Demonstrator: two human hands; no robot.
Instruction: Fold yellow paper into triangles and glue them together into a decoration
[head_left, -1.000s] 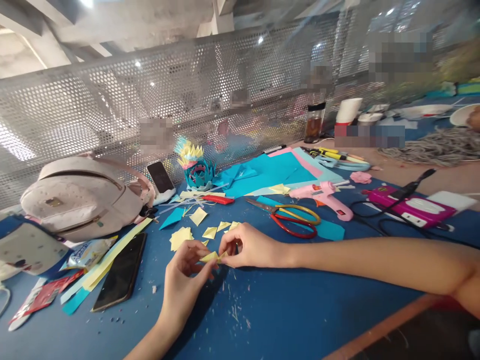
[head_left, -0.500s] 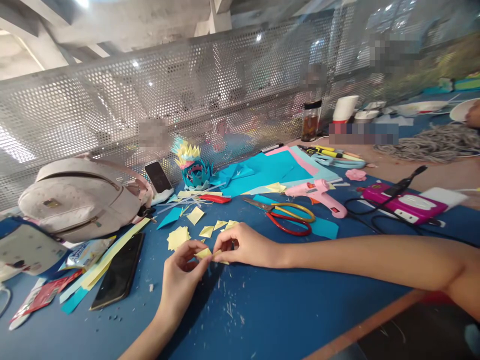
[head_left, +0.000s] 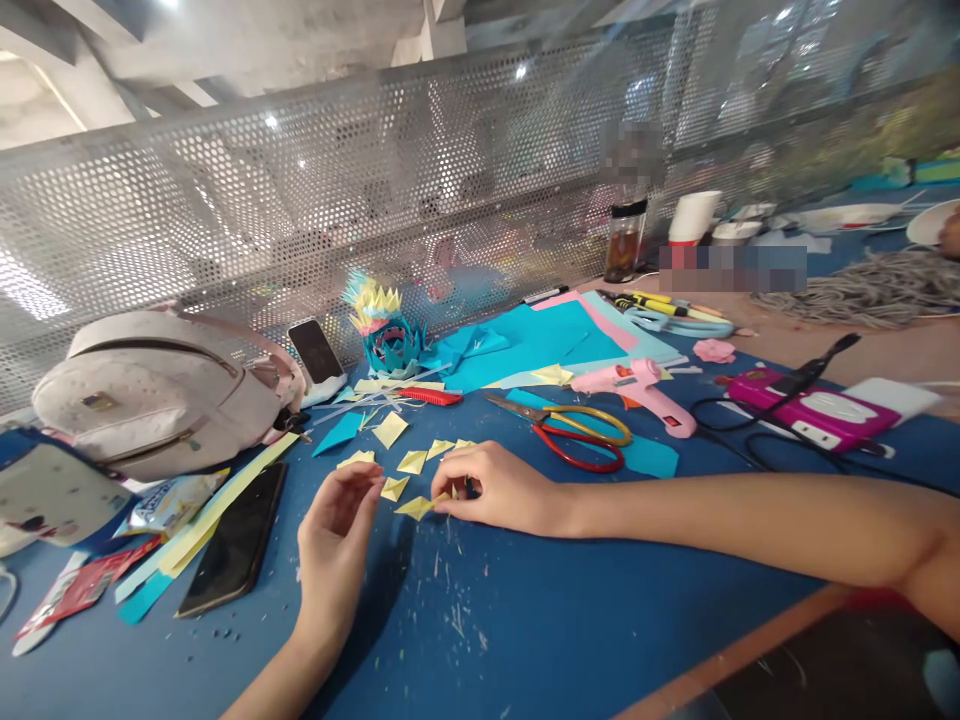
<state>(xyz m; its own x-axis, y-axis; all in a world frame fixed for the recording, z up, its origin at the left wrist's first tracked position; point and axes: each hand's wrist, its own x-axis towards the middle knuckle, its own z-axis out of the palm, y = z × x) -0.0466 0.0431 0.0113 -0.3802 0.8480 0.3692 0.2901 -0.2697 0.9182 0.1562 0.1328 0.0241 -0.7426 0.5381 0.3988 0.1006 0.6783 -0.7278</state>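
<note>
My right hand (head_left: 495, 487) rests on the blue table (head_left: 525, 620) and pinches a small folded yellow paper piece (head_left: 417, 506) at its fingertips. My left hand (head_left: 337, 530) is a little to the left, apart from that piece. Its fingers are curled and loose, with the tips at a small stack of yellow paper squares (head_left: 357, 459). More folded yellow pieces (head_left: 414, 461) lie just beyond both hands. A teal and yellow paper flower (head_left: 386, 335) stands further back.
Red-and-yellow scissors (head_left: 581, 437) and a pink glue gun (head_left: 643, 390) lie right of the hands, on and beside teal paper sheets (head_left: 540, 340). A black phone (head_left: 238, 540), a pale backpack (head_left: 157, 390) and wrappers are on the left. A pink device with cables (head_left: 817, 412) lies right.
My left hand has let go of the folded yellow piece and moved left to the stack of squares. My right hand keeps the piece, lowered to the table.
</note>
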